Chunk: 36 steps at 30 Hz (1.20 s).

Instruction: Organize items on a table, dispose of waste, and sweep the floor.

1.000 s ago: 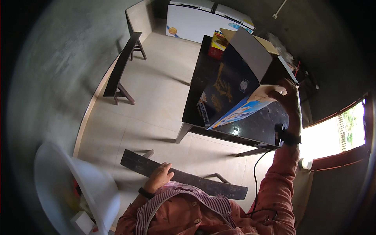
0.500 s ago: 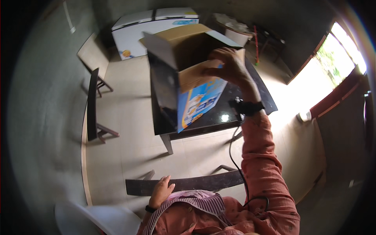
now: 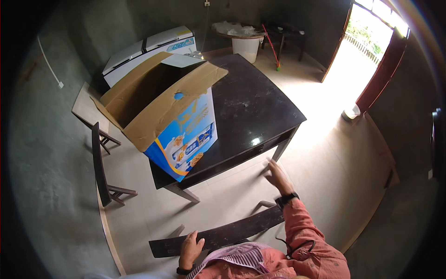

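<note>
A large cardboard box (image 3: pixel 180 139), blue printed outside and brown inside, stands with its flaps raised on the left part of the dark table (image 3: pixel 246 102). My right hand (image 3: pixel 278 178) is in the air below the table's front edge, fingers apart and slightly blurred, holding nothing. My left hand (image 3: pixel 189 250) lies at the dark bench (image 3: pixel 218 235) along the lower edge, thumb out and fingers loosely extended; whether it rests on the seat or just over it, I cannot tell. A striped cloth (image 3: pixel 234 255) is draped over my front.
A second bench (image 3: pixel 100 162) and a pale board (image 3: pixel 86 102) stand at the left wall. Behind are a white chest freezer (image 3: pixel 125 56), a white tub (image 3: pixel 244 49) under a round top and a red-handled tool (image 3: pixel 272 46). An open doorway (image 3: pixel 357 56) is at right, a small bucket (image 3: pixel 350 112) beside it.
My right hand has let go of the box's flap and come down and back, leaving the box on the table's left part. The view has turned toward the doorway. My left hand stays by the bench.
</note>
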{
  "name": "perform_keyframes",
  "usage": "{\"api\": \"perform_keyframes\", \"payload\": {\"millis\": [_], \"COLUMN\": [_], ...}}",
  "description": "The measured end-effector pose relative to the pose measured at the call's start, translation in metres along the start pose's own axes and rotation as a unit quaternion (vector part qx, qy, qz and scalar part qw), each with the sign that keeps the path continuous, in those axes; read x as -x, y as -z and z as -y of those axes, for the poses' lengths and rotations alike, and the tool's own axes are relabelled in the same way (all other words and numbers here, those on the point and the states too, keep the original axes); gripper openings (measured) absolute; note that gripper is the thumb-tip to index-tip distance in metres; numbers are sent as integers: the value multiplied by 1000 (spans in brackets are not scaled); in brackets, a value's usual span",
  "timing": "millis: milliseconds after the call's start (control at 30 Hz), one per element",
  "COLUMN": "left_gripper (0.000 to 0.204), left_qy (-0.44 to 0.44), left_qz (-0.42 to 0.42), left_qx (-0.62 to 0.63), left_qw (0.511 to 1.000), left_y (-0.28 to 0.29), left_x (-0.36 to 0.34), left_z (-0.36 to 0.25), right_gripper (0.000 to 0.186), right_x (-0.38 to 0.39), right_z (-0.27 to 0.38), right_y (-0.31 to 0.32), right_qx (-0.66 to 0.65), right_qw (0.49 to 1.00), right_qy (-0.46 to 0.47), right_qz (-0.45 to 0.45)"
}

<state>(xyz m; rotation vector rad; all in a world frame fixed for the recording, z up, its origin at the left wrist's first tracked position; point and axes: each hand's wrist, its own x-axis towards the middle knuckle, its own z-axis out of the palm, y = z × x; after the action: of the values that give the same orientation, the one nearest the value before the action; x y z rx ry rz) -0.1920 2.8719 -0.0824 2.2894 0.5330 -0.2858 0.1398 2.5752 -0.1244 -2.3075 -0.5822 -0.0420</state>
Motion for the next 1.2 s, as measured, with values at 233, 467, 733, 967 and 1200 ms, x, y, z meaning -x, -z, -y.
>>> {"api": "perform_keyframes", "payload": {"millis": [233, 467, 733, 967, 1200], "left_gripper": [49, 49, 47, 47, 47], "left_qy": [-62, -243, -349, -351, -343], "left_qz": [73, 139, 245, 309, 235], "left_qx": [-42, -164, -126, -193, -131], "left_qw": [995, 946, 896, 863, 900], "left_y": [-23, -78, -169, -265, -361], "left_x": [-3, -42, -12, -25, -21], "left_z": [-20, -83, -153, -204, -343], "right_gripper": [13, 17, 24, 15, 11], "right_x": [405, 635, 610, 617, 622], "right_z": [-194, -90, -17, -105, -255], "right_y": [37, 44, 82, 136, 256], "right_qx": [61, -312, -213, -232, -192], "right_qw": [819, 532, 590, 601, 652], "right_qy": [-491, -755, -771, -748, -714], "right_qz": [289, -222, -112, -162, -168]}}
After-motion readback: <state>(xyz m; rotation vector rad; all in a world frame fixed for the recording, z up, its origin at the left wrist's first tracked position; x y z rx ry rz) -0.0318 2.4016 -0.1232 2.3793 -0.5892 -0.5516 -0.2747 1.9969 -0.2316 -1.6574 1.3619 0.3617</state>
